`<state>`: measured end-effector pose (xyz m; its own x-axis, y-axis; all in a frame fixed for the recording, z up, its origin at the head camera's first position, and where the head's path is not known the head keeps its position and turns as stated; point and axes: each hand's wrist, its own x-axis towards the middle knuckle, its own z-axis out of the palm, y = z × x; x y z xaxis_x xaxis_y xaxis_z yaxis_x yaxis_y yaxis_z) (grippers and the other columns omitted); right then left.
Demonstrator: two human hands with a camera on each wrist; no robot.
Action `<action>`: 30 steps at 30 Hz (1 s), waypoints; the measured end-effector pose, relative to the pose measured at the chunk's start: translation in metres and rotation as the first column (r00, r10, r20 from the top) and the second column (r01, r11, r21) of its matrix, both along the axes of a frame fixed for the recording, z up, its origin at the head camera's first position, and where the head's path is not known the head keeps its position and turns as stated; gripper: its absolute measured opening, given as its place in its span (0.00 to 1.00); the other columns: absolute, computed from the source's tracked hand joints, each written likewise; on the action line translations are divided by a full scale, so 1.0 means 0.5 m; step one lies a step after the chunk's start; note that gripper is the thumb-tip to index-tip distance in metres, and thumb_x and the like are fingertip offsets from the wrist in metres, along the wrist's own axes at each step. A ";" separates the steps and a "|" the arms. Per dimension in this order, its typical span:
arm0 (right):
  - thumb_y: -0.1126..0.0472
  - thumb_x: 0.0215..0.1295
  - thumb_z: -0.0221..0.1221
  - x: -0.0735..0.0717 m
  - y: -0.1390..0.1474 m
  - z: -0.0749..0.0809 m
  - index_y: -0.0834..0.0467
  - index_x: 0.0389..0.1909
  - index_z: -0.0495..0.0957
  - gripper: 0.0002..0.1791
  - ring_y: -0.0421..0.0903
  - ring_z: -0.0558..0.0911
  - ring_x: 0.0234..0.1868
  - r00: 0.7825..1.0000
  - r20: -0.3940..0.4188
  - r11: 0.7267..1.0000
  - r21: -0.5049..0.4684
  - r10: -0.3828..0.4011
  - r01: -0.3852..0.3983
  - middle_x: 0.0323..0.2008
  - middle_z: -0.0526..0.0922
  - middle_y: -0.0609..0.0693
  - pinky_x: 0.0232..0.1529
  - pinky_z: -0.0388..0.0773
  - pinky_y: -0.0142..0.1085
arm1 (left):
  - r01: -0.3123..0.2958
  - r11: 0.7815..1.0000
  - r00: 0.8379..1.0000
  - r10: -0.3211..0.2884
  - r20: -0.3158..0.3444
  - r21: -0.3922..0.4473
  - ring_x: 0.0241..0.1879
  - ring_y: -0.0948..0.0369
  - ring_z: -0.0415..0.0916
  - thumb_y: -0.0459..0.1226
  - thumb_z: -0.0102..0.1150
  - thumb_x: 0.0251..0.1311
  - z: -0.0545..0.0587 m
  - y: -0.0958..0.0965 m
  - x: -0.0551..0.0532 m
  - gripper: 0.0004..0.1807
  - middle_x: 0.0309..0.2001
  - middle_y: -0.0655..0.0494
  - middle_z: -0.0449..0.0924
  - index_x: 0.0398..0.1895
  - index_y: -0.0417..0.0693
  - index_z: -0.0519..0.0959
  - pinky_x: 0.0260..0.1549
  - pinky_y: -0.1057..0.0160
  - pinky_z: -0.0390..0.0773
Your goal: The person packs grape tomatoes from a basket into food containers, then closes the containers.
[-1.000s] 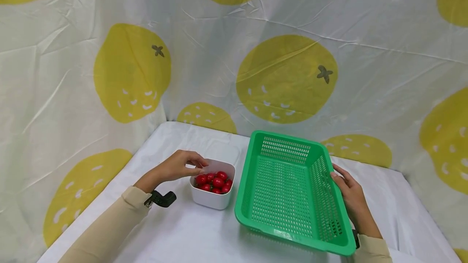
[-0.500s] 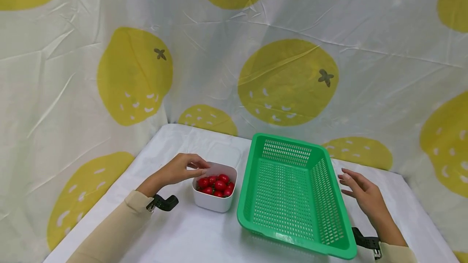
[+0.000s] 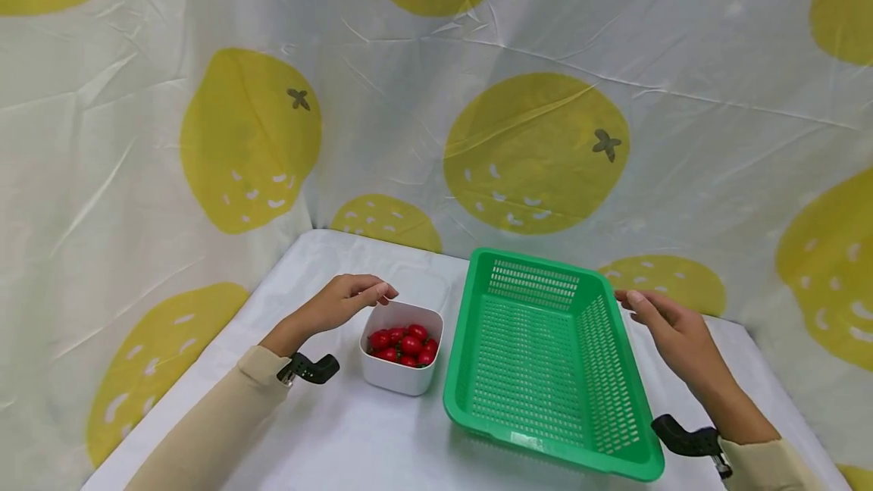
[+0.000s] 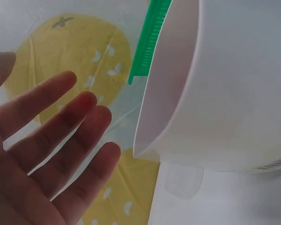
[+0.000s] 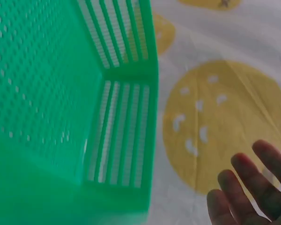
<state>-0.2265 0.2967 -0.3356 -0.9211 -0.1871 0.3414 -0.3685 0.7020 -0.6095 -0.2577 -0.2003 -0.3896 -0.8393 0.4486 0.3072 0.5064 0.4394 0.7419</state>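
A white square container (image 3: 398, 379) stands on the table with several small red cherry tomatoes (image 3: 411, 345) in it. Just above its back left rim is my left hand (image 3: 337, 301), fingers fairly straight; in the left wrist view its spread fingers stand apart from the container wall (image 4: 234, 93) and hold nothing. To the right of the container sits a green perforated basket (image 3: 528, 370), with nothing in it. My right hand (image 3: 675, 336) hovers by the basket's right rim, fingers extended; in the right wrist view a gap shows between fingertips and basket (image 5: 152, 117).
A translucent lid (image 3: 417, 286) lies flat behind the white container. White cloth covers the table (image 3: 368, 445). A curtain (image 3: 382, 120) printed with yellow lemons hangs behind and at the sides.
My right hand let go of the basket's right rim, drew back to the right, then moved forward along it. My left hand rose slightly off the container's rim.
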 end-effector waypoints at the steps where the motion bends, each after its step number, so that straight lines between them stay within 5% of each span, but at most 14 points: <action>1: 0.48 0.75 0.43 0.000 -0.014 0.005 0.57 0.63 0.73 0.25 0.24 0.74 0.48 1.000 0.000 1.000 -0.014 0.015 -0.015 0.57 0.78 0.56 0.46 0.75 0.25 | 0.000 1.000 1.000 0.000 0.016 0.015 0.47 0.56 0.79 0.43 0.45 0.73 0.002 0.002 -0.003 0.17 0.46 0.51 0.83 0.49 0.45 0.82 0.51 0.55 0.77; 4: 0.49 0.76 0.42 -0.002 -0.057 0.017 0.59 0.60 0.74 0.24 0.30 0.76 0.51 0.996 -0.001 0.994 -0.068 0.088 -0.088 0.56 0.78 0.56 0.47 0.74 0.22 | -0.007 0.999 0.998 0.004 0.058 0.045 0.49 0.54 0.78 0.45 0.41 0.74 0.008 0.007 -0.013 0.20 0.48 0.52 0.82 0.50 0.43 0.81 0.52 0.56 0.77; 8: 0.48 0.76 0.40 -0.010 -0.117 0.036 0.61 0.60 0.73 0.26 0.40 0.78 0.55 0.975 0.057 0.962 -0.182 0.217 -0.203 0.57 0.76 0.58 0.52 0.77 0.31 | -0.024 0.997 0.994 0.016 0.109 0.074 0.53 0.51 0.76 0.47 0.38 0.75 0.014 0.008 -0.035 0.25 0.52 0.49 0.80 0.53 0.39 0.79 0.53 0.55 0.77; 14: 0.44 0.75 0.42 -0.044 -0.216 0.044 0.64 0.59 0.72 0.30 0.57 0.75 0.59 0.888 0.213 0.871 -0.382 0.408 -0.308 0.59 0.74 0.61 0.57 0.75 0.45 | -0.098 0.990 0.973 0.074 0.220 0.099 0.57 0.50 0.73 0.53 0.35 0.74 0.022 0.004 -0.071 0.30 0.56 0.45 0.77 0.57 0.39 0.76 0.56 0.53 0.75; 17: 0.43 0.74 0.43 -0.068 -0.262 0.038 0.65 0.60 0.72 0.30 0.58 0.75 0.59 0.852 0.285 0.854 -0.428 0.438 -0.296 0.59 0.75 0.62 0.57 0.75 0.46 | -0.103 0.989 0.963 0.072 0.260 0.108 0.59 0.48 0.70 0.55 0.32 0.74 0.023 0.004 -0.094 0.33 0.58 0.43 0.75 0.59 0.38 0.74 0.58 0.52 0.73; 24: 0.42 0.74 0.43 -0.132 -0.359 0.022 0.63 0.63 0.68 0.31 0.57 0.75 0.60 0.779 0.444 0.861 -0.451 0.444 -0.234 0.60 0.74 0.61 0.59 0.73 0.45 | -0.108 0.986 0.939 0.060 0.340 0.124 0.62 0.42 0.66 0.56 0.29 0.74 0.016 0.006 -0.141 0.34 0.59 0.39 0.71 0.62 0.37 0.71 0.60 0.49 0.69; 30: 0.40 0.72 0.44 -0.173 -0.426 0.007 0.64 0.64 0.66 0.34 0.55 0.78 0.55 0.746 0.549 0.883 -0.457 0.376 -0.108 0.57 0.75 0.62 0.59 0.73 0.46 | -0.080 0.981 0.913 0.000 0.407 0.179 0.62 0.43 0.67 0.57 0.31 0.73 0.006 0.013 -0.173 0.35 0.61 0.37 0.69 0.63 0.35 0.68 0.61 0.50 0.69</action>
<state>-0.3132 0.0836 -0.3323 -0.8912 -0.4155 -0.1818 0.0494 0.3095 -0.9496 -0.3440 -0.1936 -0.3865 -0.9251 0.3796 0.0136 0.1309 0.2850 0.9495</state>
